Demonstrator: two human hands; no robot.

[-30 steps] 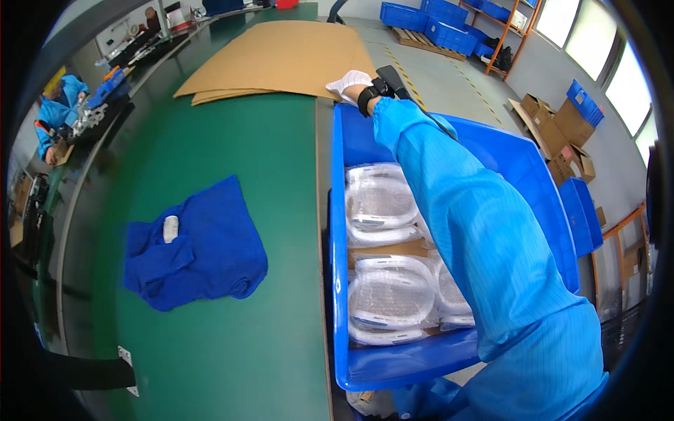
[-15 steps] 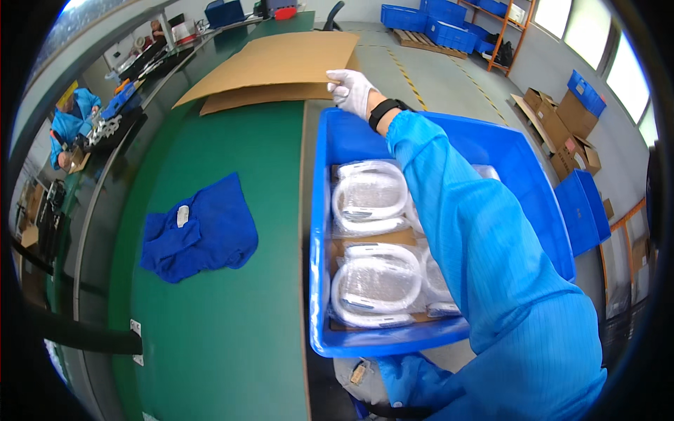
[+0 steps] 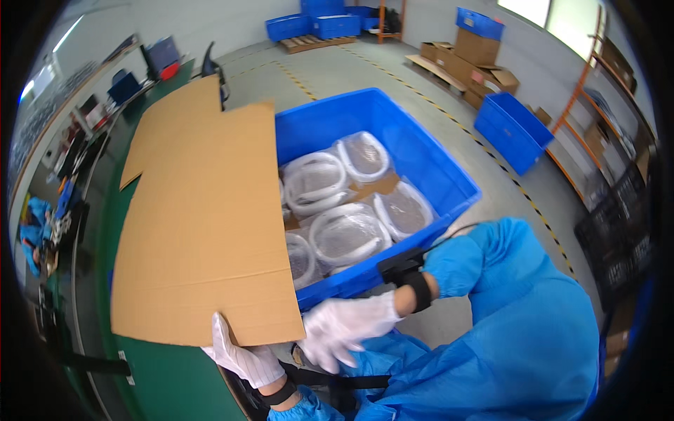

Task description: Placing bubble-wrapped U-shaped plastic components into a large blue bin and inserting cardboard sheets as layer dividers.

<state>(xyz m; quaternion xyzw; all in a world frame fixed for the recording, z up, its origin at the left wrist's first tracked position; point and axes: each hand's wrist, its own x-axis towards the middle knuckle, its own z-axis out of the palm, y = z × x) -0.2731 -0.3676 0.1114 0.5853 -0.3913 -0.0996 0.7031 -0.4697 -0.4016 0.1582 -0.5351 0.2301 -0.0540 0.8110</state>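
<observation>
A large sheet of brown cardboard (image 3: 203, 217) lies slanted over the green table and the left part of a blue bin. At its near edge my white-gloved left hand (image 3: 242, 356) grips it, thumb on top and the other fingers out of sight underneath. Beside the sheet's near right corner is my gloved right hand (image 3: 349, 330), blurred, its fingers apart and pointing down; I see nothing in it. In the blue bin (image 3: 449, 203) are several clear-wrapped coils of white tubing (image 3: 349, 235), with cardboard between them. The sheet covers some of them.
The green table (image 3: 175, 379) runs along the left side. Behind it a person in blue (image 3: 34, 231) sits at another bench. To the right stand an empty-looking blue crate (image 3: 516, 130), cardboard boxes (image 3: 477, 63) and an orange-framed shelf (image 3: 572, 105).
The cardboard has come nearer, from the table's far end to over the bin's left part. My left hand has come into view, holding it. My right hand has moved back from the sheet's far corner.
</observation>
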